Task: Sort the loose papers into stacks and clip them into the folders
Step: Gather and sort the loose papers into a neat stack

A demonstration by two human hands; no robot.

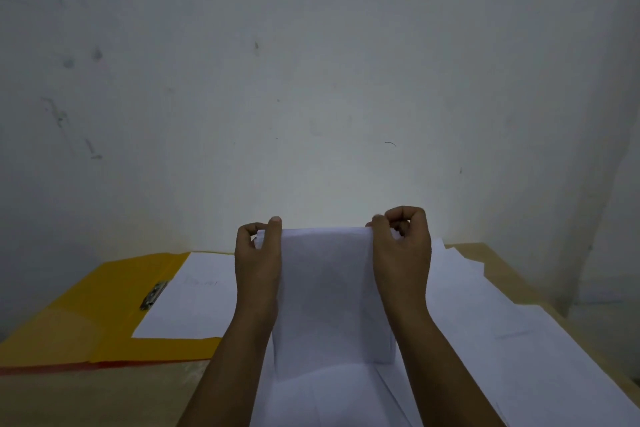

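I hold a stack of white papers (329, 288) upright on its lower edge in the middle of the table. My left hand (258, 260) pinches its top left corner and my right hand (403, 246) pinches its top right corner. To the left lies an open yellow folder (104, 291) with a metal clip (154, 295) near its spine and a white sheet (194, 298) on its right half. More loose white papers (519, 333) are spread over the table to the right and under the held stack.
The wooden table (86, 395) ends at a pale wall (311, 80) close behind. A red edge (69, 367) shows under the yellow folder's near side. The table's right edge (512, 263) runs diagonally past the loose papers.
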